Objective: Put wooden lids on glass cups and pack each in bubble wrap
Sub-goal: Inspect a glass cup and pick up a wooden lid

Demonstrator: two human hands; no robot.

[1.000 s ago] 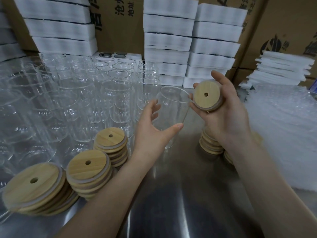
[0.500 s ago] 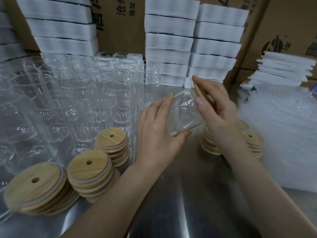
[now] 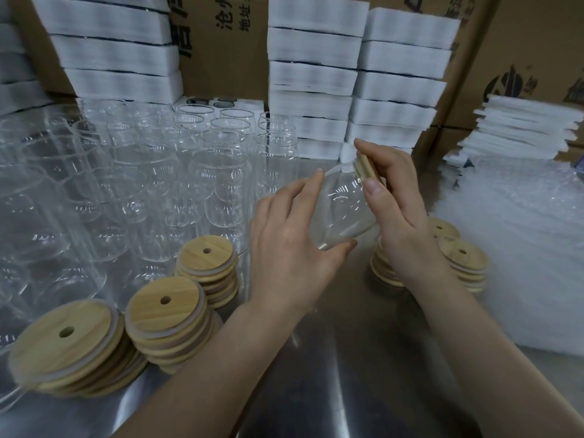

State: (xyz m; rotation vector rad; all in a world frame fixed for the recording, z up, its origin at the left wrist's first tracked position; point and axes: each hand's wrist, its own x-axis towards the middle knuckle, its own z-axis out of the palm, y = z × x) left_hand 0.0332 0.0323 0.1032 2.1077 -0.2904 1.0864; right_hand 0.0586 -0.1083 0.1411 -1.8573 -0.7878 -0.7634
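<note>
At the mouth of the cup (image 3: 344,207), upper right end: a wooden lid (image 3: 366,167), seen edge-on, sits against the rim. I cannot tell if it is pushed fully home.

- Cup held in the air, tilted. Long axis runs from its base, low and left, up to the mouth, high and right.
- Left hand (image 3: 284,248) wraps the cup's lower body, fingers over the top, thumb under the base.
- Right hand (image 3: 398,210) is at the cup's mouth end, thumb and fingers pinching the lid by its edge.
- My read: the lid goes home by pressing down along that axis, toward the left palm, which braces the base.
- Bubble wrap (image 3: 521,248) lies to the right of the cup, on the right hand's side and so the nearer reach for it.
- Spare lids (image 3: 207,263) stacked below and left of the cup; more sit just below it to the right.
- Empty cups (image 3: 221,184) stand left of it.
</note>
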